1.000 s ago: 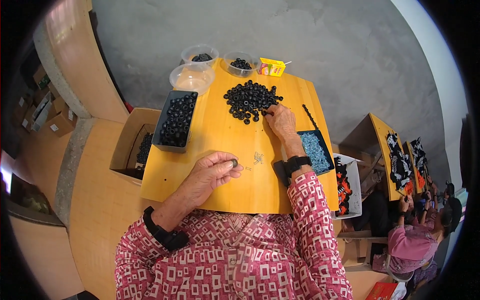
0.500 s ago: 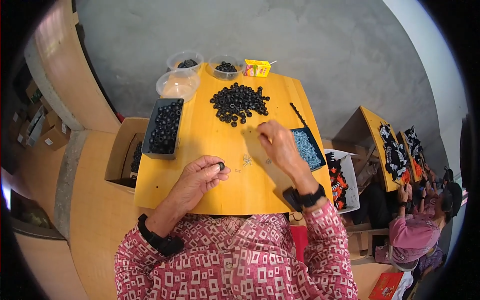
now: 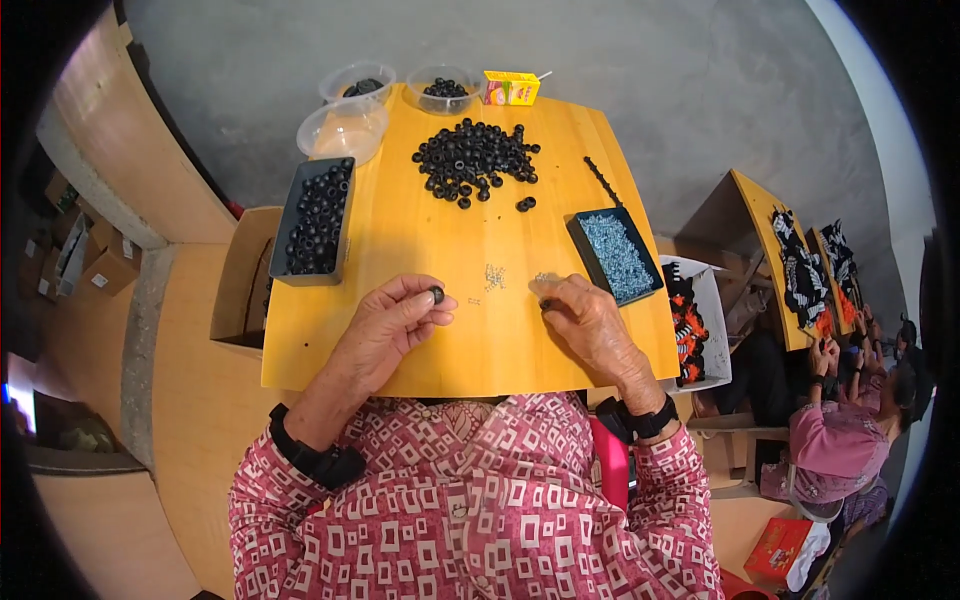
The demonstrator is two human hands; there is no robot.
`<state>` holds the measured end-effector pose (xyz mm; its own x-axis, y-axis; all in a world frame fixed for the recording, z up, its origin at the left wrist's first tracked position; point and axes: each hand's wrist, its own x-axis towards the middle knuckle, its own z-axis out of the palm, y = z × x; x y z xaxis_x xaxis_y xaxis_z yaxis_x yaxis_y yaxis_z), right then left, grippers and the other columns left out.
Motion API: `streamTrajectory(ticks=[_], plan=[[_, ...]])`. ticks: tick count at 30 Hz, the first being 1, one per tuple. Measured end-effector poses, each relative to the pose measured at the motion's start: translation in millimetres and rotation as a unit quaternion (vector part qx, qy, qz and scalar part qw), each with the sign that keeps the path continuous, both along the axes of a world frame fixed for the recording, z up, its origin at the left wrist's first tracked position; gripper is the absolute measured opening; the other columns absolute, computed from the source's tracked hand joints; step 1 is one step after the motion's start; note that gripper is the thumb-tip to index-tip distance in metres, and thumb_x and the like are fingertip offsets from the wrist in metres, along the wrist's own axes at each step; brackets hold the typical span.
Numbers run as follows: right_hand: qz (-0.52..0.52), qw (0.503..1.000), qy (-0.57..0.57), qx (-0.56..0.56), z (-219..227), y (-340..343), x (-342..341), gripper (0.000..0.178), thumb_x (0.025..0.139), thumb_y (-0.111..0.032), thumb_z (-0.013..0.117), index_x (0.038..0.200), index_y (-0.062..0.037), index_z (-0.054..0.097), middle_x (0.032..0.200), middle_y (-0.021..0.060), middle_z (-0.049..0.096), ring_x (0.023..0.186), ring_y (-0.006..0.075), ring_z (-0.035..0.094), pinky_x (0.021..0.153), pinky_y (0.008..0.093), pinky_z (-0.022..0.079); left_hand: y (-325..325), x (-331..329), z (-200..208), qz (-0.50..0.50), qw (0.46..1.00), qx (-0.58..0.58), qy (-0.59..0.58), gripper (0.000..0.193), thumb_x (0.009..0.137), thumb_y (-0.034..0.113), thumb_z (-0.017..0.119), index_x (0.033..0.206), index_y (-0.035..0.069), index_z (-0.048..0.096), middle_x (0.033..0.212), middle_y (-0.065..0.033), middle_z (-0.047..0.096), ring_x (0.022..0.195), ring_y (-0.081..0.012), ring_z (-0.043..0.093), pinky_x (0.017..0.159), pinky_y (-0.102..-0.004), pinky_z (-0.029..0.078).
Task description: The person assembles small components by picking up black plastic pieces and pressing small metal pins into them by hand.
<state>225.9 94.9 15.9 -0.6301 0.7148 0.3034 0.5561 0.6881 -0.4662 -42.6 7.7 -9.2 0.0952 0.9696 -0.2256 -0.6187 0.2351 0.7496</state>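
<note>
My left hand (image 3: 395, 320) pinches a round black piece (image 3: 437, 295) between thumb and fingertips, just above the table. My right hand (image 3: 592, 325) is closed over the near right of the table, with a small black piece (image 3: 546, 304) at its fingertips. Between the hands lies a small heap of tiny silvery parts (image 3: 495, 277); a few more silvery bits (image 3: 543, 279) lie at the right fingers. Farther back spreads a pile of round black pieces (image 3: 470, 160), many with a hole, two of them (image 3: 525, 204) lying apart in front.
A dark tray of tiny bluish-silver parts (image 3: 617, 255) stands right, below a thin black rod (image 3: 602, 182). At left is a grey bin of black pieces (image 3: 345, 222). Clear bowls (image 3: 343, 133) and a yellow drink carton (image 3: 511, 88) stand behind. Two people work far right.
My right hand has drawn back from near the black pile toward me, now with a small black piece at its fingertips. My left hand keeps its piece. The whole view has shifted slightly.
</note>
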Motion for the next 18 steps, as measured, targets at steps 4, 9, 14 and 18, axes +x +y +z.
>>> streamTrajectory(ticks=[4,9,14,18], plan=[[-0.036,0.996,0.021,-0.078,2,1,8,0.030,0.080,0.001,0.067,0.110,-0.0015,0.065,0.090,0.0147,0.061,0.081,0.0291,0.063,0.076,0.0339,0.052,0,1,0,-0.002,1.000,-0.003,-0.001,0.017,0.093,0.011,0.060,0.110,0.009,0.061,0.100,-0.0057,0.070,0.089,-0.0110,0.066,0.077,-0.0204,0.050],[-0.003,1.000,-0.007,-0.018,-5,7,7,0.026,0.079,-0.001,0.066,0.106,-0.0010,0.066,0.093,0.0157,0.062,0.085,0.0322,0.063,0.076,0.0377,0.053,-1,2,1,-0.004,1.000,-0.001,0.003,0.016,0.093,0.011,0.060,0.109,0.009,0.062,0.100,-0.0051,0.070,0.089,-0.0106,0.066,0.078,-0.0202,0.049],[0.018,1.000,0.010,-0.012,-11,11,5,0.021,0.079,-0.002,0.066,0.100,-0.0009,0.063,0.092,0.0157,0.062,0.083,0.0335,0.063,0.074,0.0385,0.054,-2,2,-3,-0.006,1.000,0.006,-0.001,0.016,0.093,0.011,0.060,0.109,0.009,0.062,0.100,-0.0050,0.070,0.089,-0.0104,0.066,0.078,-0.0206,0.049],[-0.016,0.996,0.033,-0.087,-6,2,-1,0.016,0.079,-0.001,0.065,0.093,-0.0010,0.058,0.087,0.0158,0.061,0.079,0.0345,0.064,0.069,0.0386,0.054,-2,2,-5,-0.013,1.000,0.011,-0.004,0.016,0.093,0.012,0.060,0.110,0.010,0.061,0.101,-0.0054,0.070,0.089,-0.0104,0.066,0.078,-0.0207,0.049]])
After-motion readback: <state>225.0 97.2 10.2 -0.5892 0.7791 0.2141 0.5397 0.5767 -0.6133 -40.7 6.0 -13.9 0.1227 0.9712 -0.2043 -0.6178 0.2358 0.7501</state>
